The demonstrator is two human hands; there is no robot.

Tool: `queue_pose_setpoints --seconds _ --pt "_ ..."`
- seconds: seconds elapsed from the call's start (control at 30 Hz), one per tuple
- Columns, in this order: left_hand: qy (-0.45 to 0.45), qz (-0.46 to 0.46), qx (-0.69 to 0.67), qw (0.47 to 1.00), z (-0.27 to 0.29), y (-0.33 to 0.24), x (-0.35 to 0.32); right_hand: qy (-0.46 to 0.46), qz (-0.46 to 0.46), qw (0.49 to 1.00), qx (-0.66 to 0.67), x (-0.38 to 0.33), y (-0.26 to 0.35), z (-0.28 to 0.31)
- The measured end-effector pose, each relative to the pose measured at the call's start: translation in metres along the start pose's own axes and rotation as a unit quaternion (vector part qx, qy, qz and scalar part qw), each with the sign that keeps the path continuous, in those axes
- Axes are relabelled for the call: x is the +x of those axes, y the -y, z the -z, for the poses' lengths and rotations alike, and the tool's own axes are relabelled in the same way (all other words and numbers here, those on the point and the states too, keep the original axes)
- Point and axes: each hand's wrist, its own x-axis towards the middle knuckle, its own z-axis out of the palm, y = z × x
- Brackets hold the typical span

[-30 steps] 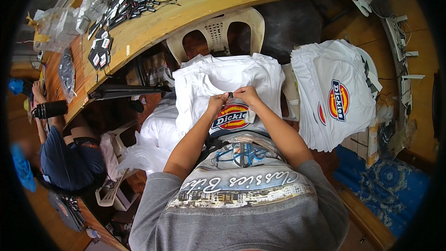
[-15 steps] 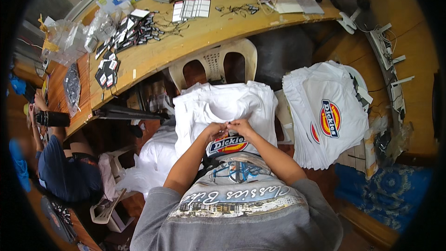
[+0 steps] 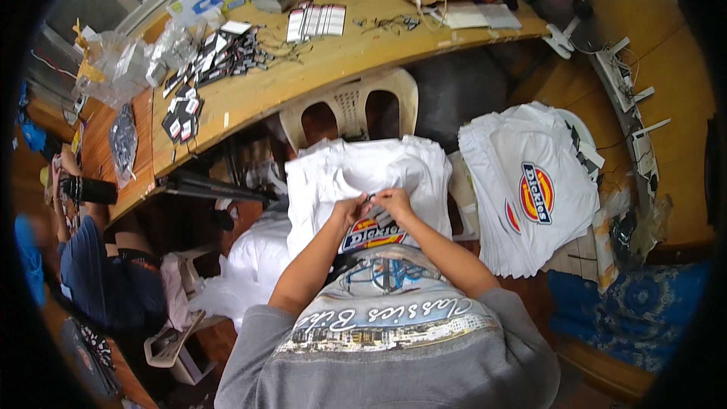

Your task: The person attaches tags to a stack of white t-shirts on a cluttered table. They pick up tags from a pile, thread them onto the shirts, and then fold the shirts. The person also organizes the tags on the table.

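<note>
Bench: wooden table [image 3: 303,79] curving along top, cluttered with tags.
Chair [image 3: 356,106]: just beyond the shirt [image 3: 363,178] on the lap.
Left hand [image 3: 350,210]: pinching a dark tag [image 3: 376,210].
Right hand [image 3: 394,201]: pinching the same tag.
Stack [image 3: 530,182]: right, apart from both hands.

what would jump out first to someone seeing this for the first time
First, the two hands, left hand and right hand, meet at the centre, pinching a small dark tag over a white T-shirt on the person's lap. Next, a tall stack of folded white shirts with a bright oval print sits to the right. Behind, a long wooden table is strewn with tags and plastic bags.
</note>
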Motion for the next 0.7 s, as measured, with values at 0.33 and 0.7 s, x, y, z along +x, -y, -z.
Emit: queue_pose_setpoints --seconds 0.33,0.7 --pt "-0.048 -0.088 0.024 0.995 -0.01 -0.004 -0.034 0.018 0.092 0.99 -0.103 -0.007 0.014 0.001" --pt "-0.162 -0.317 0.35 0.867 -0.021 0.003 -0.049 0.0 0.102 0.987 -0.124 -0.005 0.025 0.011"
